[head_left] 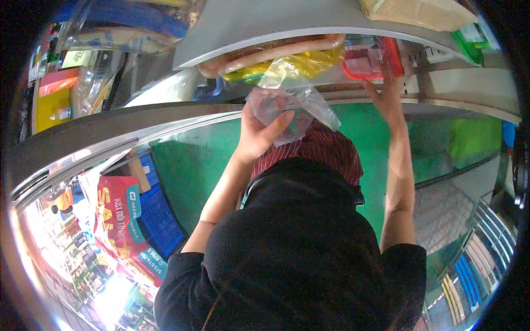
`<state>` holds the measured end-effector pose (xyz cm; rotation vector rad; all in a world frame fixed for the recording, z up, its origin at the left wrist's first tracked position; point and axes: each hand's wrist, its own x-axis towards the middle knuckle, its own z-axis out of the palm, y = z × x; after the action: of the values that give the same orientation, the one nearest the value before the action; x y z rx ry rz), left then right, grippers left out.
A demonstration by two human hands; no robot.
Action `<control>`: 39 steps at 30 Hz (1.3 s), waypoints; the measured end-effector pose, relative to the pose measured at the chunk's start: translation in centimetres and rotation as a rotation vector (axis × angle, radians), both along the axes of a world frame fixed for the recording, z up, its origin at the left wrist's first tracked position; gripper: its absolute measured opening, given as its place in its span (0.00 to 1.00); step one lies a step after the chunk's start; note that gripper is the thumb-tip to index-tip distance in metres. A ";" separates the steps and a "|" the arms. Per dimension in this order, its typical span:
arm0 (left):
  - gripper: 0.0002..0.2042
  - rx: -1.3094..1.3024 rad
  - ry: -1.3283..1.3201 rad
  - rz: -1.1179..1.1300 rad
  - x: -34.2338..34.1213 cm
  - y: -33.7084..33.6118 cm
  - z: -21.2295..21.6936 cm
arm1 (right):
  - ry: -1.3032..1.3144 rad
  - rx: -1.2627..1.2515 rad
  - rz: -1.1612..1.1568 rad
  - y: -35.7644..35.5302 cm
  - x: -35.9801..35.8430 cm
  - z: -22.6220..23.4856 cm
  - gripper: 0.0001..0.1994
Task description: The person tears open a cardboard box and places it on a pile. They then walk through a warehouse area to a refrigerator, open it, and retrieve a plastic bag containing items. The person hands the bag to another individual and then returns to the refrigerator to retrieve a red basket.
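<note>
Left hand pinching clear bag; right hand spread, perhaps touching red tray; grey shelf, green floor.

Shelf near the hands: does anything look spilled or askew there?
Nothing stands out: the left hand holds a crumpled clear bag, the right hand is at the red container, and no spill is visible.

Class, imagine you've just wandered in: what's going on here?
One person is working at a shelf with both hands. The left hand holds a crumpled clear plastic bag in front of the shelf. The right hand reaches to a red container on the right; whether it grips it is unclear. Yellow plastic lies on the shelf, left of the container.
</note>
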<state>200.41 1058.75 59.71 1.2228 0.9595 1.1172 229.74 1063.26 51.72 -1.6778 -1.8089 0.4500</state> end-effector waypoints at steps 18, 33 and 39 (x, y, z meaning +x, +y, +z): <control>0.13 0.265 0.533 0.029 -2.7 -1.0 1.3 | 0.645 -0.185 0.290 -1.8 -6.8 2.7 0.08; 0.25 0.537 0.464 0.917 -10.1 -4.4 7.8 | -0.400 -0.004 -0.034 6.2 2.3 -7.6 0.28; 0.29 0.489 0.193 0.691 -10.3 -4.3 6.2 | -0.445 -0.224 0.046 1.6 2.9 -2.8 0.13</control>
<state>190.13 1054.46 65.92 1.4469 1.3619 1.8829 232.66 1064.86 48.95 -2.0158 -2.1823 0.3243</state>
